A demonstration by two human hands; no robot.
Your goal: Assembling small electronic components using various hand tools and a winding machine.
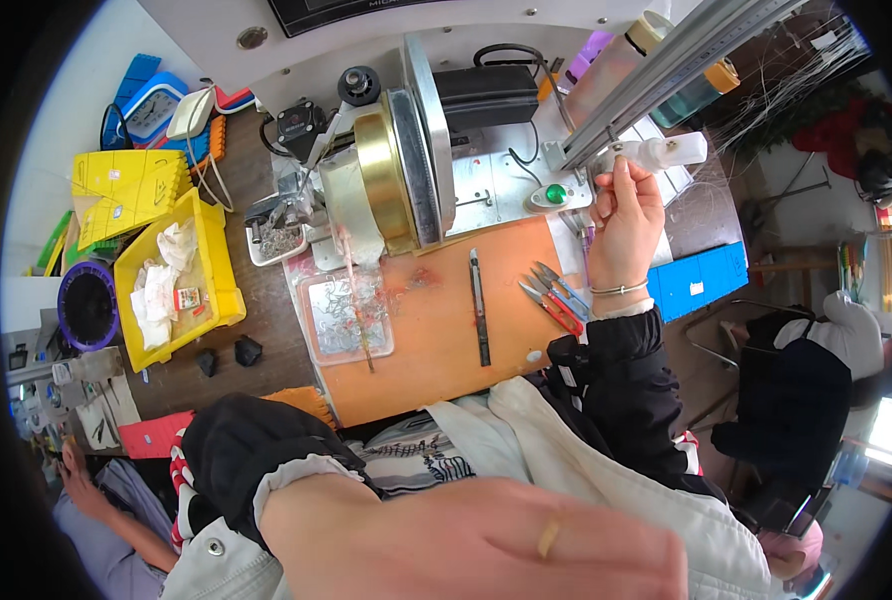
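My right hand [629,222] reaches out past the mat's right side, thumb and fingers pinched together. Its fingertips overlap the near end of a small white plastic bottle [656,153]; whatever is between them is hidden. Across my body, close to the camera, lies my left hand [496,550], back upward with a ring on one finger. Its fingers are blurred and mostly hidden. Ahead stands a machine with a brass-coloured wheel [384,180] and a green button [556,194]. Thread snips [551,305] and a black pen-shaped tool [480,308] rest on an orange mat [431,370].
A clear tray [351,345] of transparent scraps sits left on the mat. Beyond it are a yellow bin [228,255] and a purple-rimmed basket [116,300]. A blue board [701,283] lies right of my wrist, below a metal rail [656,75]. Other people sit at both sides.
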